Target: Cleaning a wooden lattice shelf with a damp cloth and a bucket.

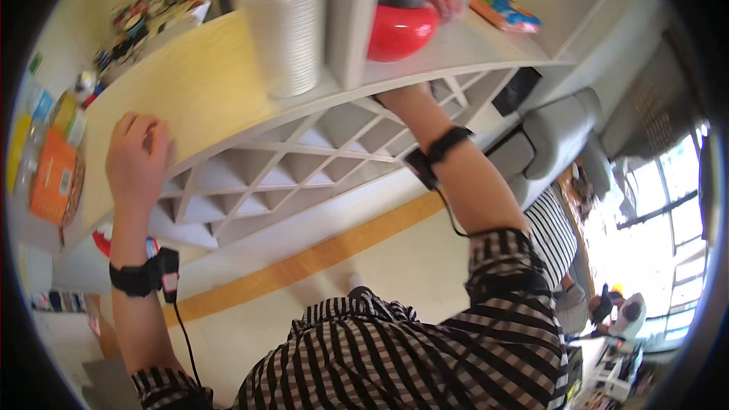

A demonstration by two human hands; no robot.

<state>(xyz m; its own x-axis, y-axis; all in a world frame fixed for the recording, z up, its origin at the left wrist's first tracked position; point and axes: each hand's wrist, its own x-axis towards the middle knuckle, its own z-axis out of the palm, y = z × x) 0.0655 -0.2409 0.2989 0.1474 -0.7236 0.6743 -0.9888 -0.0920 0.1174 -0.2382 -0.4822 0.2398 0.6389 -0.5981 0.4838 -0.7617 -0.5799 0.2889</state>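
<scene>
My left hand (138, 151) rests with curled fingers on the pale top of a wooden shelf unit (211, 85); whether anything is under the fingers is hard to tell. My right hand (407, 94) reaches into the diamond lattice rack (290, 154) below the shelf board, and its fingers are hidden behind the board's edge. A tall stack of clear plastic cups (290, 40) in a plastic wrapper stands between my hands. Right of an upright divider, a glossy red container (401, 31) with a dark neck sits on the shelf, above my right hand.
Left of my left hand stands an orange-labelled packet (54, 176) among bottles. A colourful packet (504, 11) lies at the shelf's right. Mixed items crowd a far counter (165, 25). A grey sofa (561, 131) is at the right, with people (626, 313) beyond it near the window.
</scene>
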